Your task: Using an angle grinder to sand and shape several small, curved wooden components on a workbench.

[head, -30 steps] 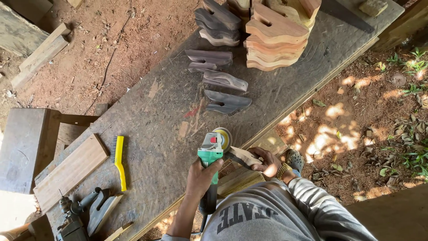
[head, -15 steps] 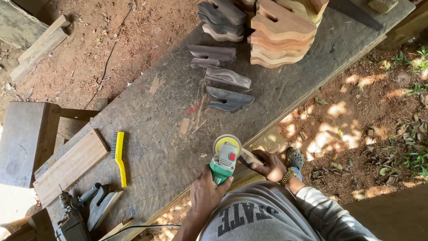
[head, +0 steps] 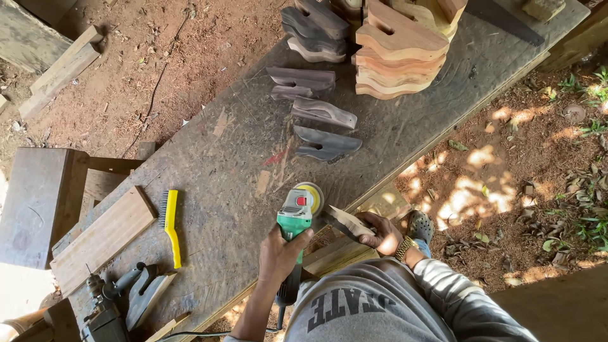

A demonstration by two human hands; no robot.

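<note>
- Lower middle of the frame: the left hand (head: 280, 252) is wrapped tight around the body of a green and grey angle grinder (head: 295, 218), fingers fully closed, its yellowish sanding disc (head: 311, 194) sitting just past the near edge of the long grey weathered workbench top (head: 234, 158).
- The right hand (head: 380, 233) is clamped shut on a small pale curved wooden piece (head: 347, 221), holding it off the bench edge with its tip right up against the disc (can't tell if they're actually touching).
- What I'd worry about: the piece is only hand-held, nothing clamped, so a catch on the disc could kick it out or drag the fingertips in. They look pretty close to the wheel.
- The grinder is run one-handed too, so a grab could twist it toward the grey sweatshirt (head: 380, 304) just below.
- A dark power cable (head: 209, 332) trails along the bottom left, could snag.
- Around it: a yellow-handled wire brush (head: 170, 225) at left, a flat wooden board (head: 101, 237) beside it, a dark power drill (head: 101, 310) in the lower left corner.
- Upper middle: a row of dark grey shaped wooden blanks (head: 316, 114), and a stack of reddish-brown cut wooden pieces (head: 396, 54) to their right.
</note>
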